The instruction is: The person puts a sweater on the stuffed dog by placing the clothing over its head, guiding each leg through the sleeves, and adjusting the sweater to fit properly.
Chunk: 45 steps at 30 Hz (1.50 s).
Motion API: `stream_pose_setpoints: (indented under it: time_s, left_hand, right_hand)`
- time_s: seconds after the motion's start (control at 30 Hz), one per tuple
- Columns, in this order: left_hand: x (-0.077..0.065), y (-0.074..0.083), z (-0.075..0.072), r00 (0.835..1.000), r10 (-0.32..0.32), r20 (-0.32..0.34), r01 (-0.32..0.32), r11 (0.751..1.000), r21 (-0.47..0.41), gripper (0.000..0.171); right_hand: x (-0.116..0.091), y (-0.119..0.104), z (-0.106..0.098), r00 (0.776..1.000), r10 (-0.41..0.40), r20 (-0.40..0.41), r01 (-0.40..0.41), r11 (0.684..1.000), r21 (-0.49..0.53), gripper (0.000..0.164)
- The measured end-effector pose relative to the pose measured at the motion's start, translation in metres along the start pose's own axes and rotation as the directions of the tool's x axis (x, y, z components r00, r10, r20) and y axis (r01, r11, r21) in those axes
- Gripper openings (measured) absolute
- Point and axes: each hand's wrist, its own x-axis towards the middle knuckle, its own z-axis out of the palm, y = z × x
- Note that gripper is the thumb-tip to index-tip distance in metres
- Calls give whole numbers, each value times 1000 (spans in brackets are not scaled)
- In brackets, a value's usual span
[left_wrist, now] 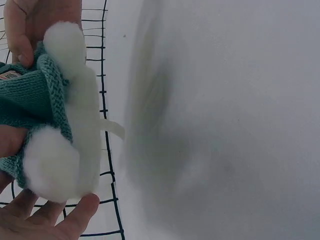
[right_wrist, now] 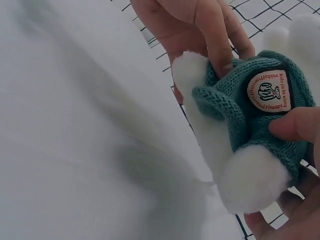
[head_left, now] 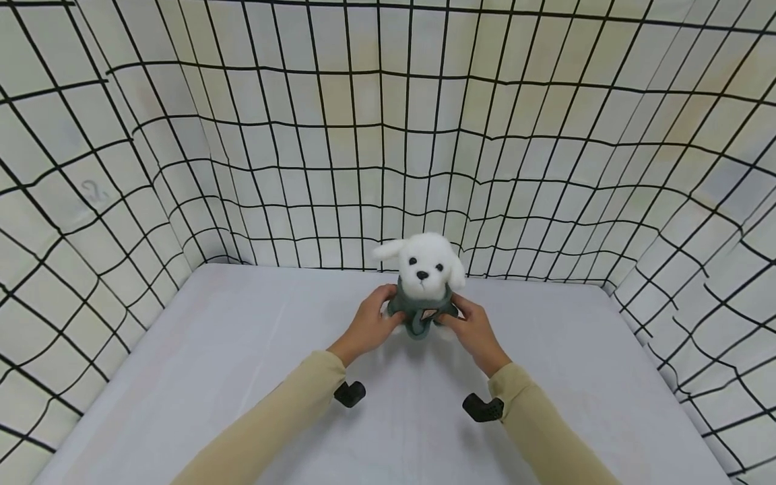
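A white plush dog [head_left: 429, 252] in a knitted blue-green sweater [left_wrist: 30, 100] faces me, one ear sticking out sideways. My left hand [head_left: 372, 320] grips its body on the left side, with the thumb in front. On the opposite side my right hand [head_left: 475, 330] holds it the same way, thumb pressed on the knit beside a sewn patch [right_wrist: 270, 91] with small print. Fluffy white paws [right_wrist: 255, 180] stick out below the sweater. In both wrist views the toy's underside stands off the white surface, over a soft shadow, with a small pale tag [left_wrist: 114, 128] hanging there.
The white tabletop [head_left: 291, 417] spreads under my arms. Black wire grid [head_left: 364, 148] walls it in at the back and both sides, with pale sheeting behind. A black device piece [head_left: 483, 407] juts from the right wrist, another [head_left: 350, 394] from the left.
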Motion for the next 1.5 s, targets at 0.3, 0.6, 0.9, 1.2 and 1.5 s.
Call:
stream_pose_setpoints:
  time_s: [0.3, 0.6, 0.9, 1.2, 1.5]
  left_hand:
    - [12, -12, 3, 1000, -12, -6, 12, 998, 62, 37]
    - [31, -21, 4, 1000, -16, -6, 16, 987, 160, 37]
    - [41, -31, 7, 1000, -22, -13, 24, 972, 235, 40]
    - [44, -34, 10, 997, -76, -24, 79, 955, 284, 41]
    - [41, -35, 8, 997, -79, 5, 74, 944, 323, 42]
  right_hand:
    - [13, 12, 11, 998, 44, -55, -42, 999, 24, 55]
    - [27, 22, 12, 997, 35, -68, -35, 999, -5, 51]
    - [41, 32, 14, 996, 22, -90, -23, 1000, -14, 49]
    - [46, 36, 13, 996, 5, -94, -12, 997, -71, 49]
    - [45, 40, 13, 997, -2, -72, -7, 991, -133, 43]
